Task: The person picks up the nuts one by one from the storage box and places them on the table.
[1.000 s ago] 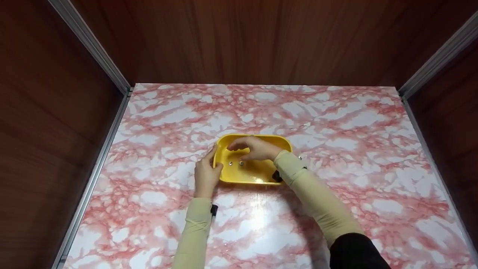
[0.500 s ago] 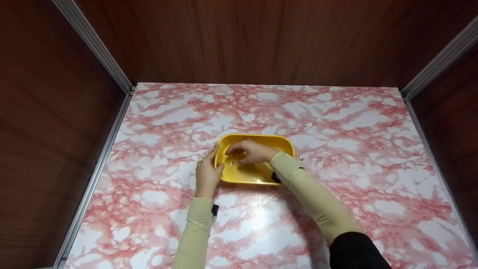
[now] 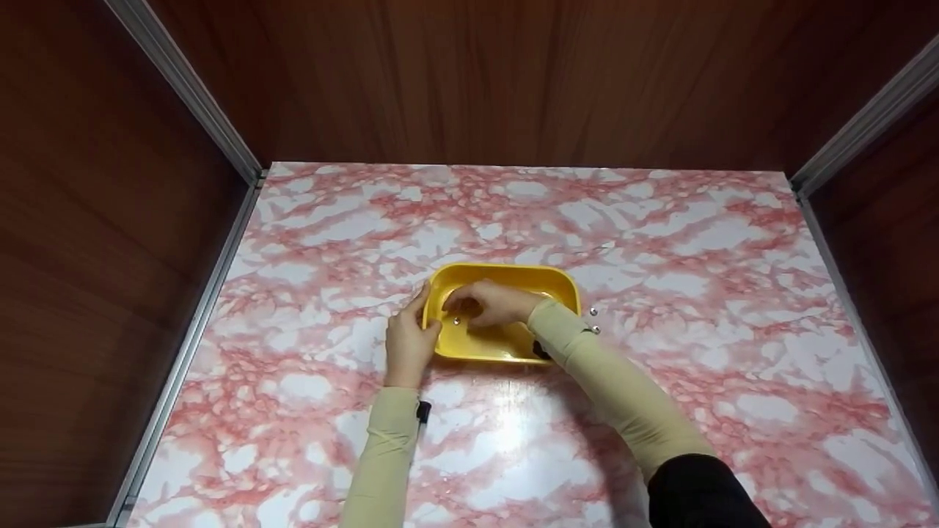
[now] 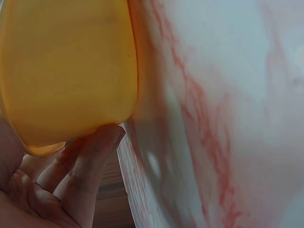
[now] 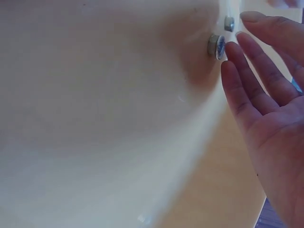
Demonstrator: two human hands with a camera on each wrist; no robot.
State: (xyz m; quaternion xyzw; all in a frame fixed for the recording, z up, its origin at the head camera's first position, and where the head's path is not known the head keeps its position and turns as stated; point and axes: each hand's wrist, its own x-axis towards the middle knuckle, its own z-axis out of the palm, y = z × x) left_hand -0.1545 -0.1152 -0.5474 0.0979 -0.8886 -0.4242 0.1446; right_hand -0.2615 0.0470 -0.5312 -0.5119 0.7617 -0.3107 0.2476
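Note:
A yellow plastic tray (image 3: 488, 358) sits mid-table in the head view. My left hand (image 3: 409, 341) grips its left end, thumb over the rim and fingers along the outside; the left wrist view shows those fingers (image 4: 88, 166) against the wall. My right hand (image 3: 495, 303) reaches down inside the tray, fingers slightly bent and thumb apart. In the right wrist view its fingertips are right by a small metal hex nut (image 5: 216, 46), and a second nut (image 5: 229, 23) lies just beyond. From the head, one nut (image 3: 456, 321) shows left of the thumb; the other is hidden by the hand.
Two more small shiny metal pieces (image 3: 594, 321) lie on the table just right of the tray, beside the right sleeve. The pink-and-white marbled tabletop (image 3: 697, 293) is bounded by dark wooden panels (image 3: 477, 81) at the back and sides.
My right hand has lowered into the tray and now covers one of the two nuts seen earlier. The left hand keeps its grip on the tray.

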